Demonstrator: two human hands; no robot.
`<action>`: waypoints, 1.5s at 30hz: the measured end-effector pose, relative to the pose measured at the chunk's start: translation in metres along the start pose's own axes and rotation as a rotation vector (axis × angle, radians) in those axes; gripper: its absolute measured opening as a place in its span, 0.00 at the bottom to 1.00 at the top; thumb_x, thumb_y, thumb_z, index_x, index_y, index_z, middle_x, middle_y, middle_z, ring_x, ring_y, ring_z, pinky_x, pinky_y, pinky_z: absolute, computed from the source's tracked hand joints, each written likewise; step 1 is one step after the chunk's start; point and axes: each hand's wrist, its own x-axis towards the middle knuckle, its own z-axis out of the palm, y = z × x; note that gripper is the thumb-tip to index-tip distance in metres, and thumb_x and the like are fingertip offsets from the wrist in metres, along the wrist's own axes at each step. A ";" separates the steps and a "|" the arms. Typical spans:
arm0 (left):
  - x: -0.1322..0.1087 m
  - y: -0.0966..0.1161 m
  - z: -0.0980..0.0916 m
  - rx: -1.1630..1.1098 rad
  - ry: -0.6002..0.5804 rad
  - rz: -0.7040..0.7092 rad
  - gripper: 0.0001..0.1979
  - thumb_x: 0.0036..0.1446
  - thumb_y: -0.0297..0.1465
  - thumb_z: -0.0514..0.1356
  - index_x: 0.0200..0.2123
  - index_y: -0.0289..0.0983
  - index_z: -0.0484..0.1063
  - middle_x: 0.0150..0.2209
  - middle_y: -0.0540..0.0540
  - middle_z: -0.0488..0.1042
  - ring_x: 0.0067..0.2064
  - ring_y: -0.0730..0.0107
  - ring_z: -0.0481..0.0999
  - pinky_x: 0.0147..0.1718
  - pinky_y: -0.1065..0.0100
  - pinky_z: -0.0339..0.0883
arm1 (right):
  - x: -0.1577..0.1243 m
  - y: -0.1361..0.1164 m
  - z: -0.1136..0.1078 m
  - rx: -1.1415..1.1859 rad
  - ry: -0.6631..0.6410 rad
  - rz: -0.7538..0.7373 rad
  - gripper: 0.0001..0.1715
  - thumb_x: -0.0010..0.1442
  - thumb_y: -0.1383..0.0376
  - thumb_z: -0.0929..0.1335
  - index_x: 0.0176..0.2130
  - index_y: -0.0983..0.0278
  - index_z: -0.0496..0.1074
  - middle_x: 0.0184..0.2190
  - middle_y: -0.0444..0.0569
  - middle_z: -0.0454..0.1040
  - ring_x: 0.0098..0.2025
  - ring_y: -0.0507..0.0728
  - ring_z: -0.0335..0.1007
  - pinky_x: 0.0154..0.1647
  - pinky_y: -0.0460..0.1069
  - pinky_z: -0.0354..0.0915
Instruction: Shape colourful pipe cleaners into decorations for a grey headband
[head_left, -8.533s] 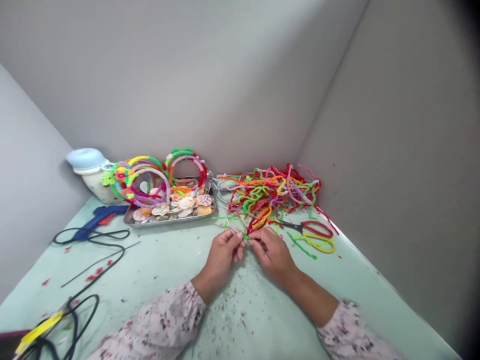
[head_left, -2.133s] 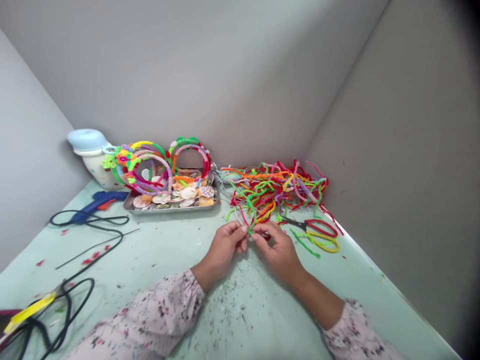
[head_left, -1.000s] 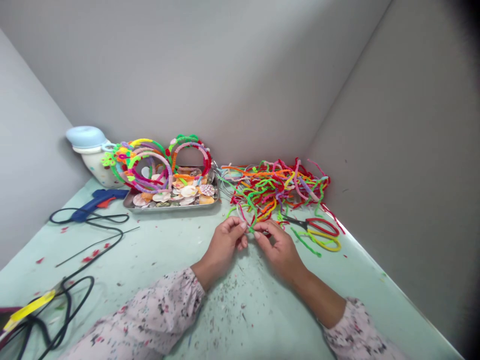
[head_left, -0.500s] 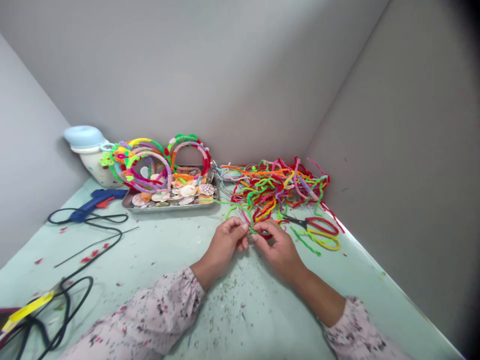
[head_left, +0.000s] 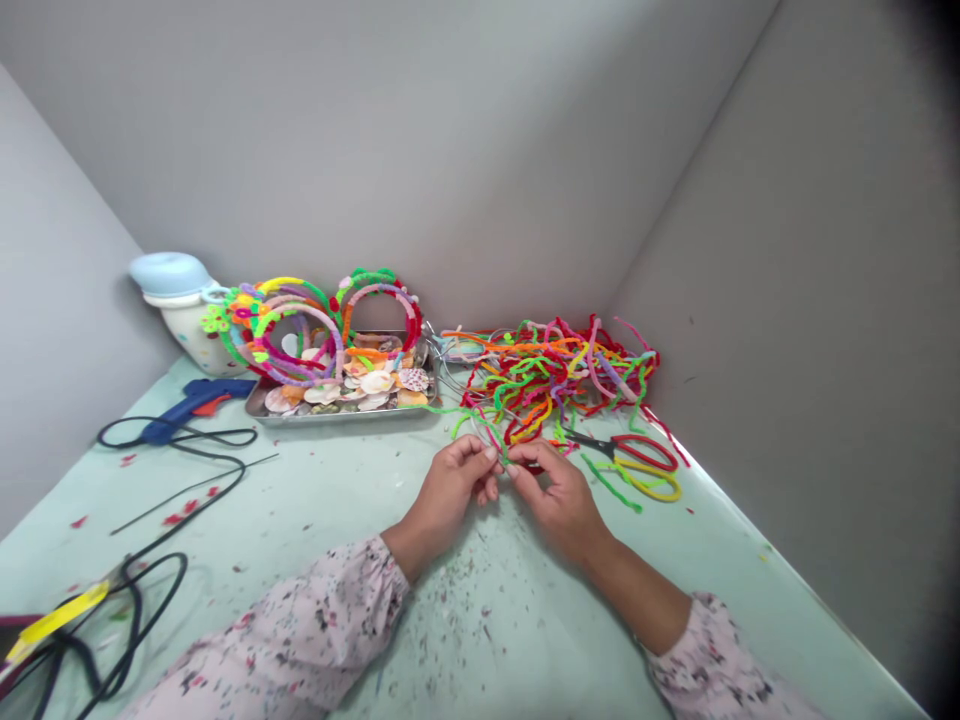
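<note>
Above the middle of the table, my left hand [head_left: 452, 487] and my right hand [head_left: 561, 497] nearly meet at the fingertips. Both pinch a green pipe cleaner [head_left: 505, 456], thumb against forefinger. Just behind the fingers, a thin pale curved band and a bit of pink show, though their ends are hidden. Beyond my hands lies a tangled heap of coloured pipe cleaners [head_left: 555, 365]. Scissors [head_left: 645, 465] with red and yellow handles rest to the right of my right hand, beside a loose green pipe cleaner [head_left: 611, 485].
A metal tray [head_left: 352, 418] of seashells [head_left: 375, 382] stands at the back, with fuzzy headbands [head_left: 300, 310] on it. To its left are a blue glue gun [head_left: 180, 410] and a white cup [head_left: 191, 325] with a blue lid. Black cords [head_left: 217, 495] trail down the left side.
Almost nothing differs. My right fingers have shifted very slightly at the green pipe cleaner; the other things lie as before.
</note>
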 end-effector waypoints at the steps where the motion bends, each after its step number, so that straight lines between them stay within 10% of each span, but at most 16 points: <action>1: 0.000 0.000 0.000 0.000 0.002 -0.002 0.10 0.55 0.35 0.60 0.28 0.35 0.65 0.22 0.51 0.69 0.19 0.81 0.64 0.19 0.76 0.55 | 0.000 0.000 0.000 0.000 -0.001 -0.005 0.06 0.60 0.68 0.64 0.38 0.61 0.70 0.34 0.46 0.72 0.37 0.55 0.69 0.38 0.49 0.65; 45: -0.006 0.003 0.003 0.195 -0.005 0.057 0.07 0.54 0.32 0.59 0.32 0.35 0.65 0.19 0.54 0.66 0.21 0.78 0.63 0.21 0.74 0.56 | 0.001 0.000 0.002 -0.048 0.059 -0.175 0.14 0.59 0.74 0.64 0.42 0.60 0.72 0.36 0.47 0.73 0.40 0.54 0.69 0.41 0.49 0.66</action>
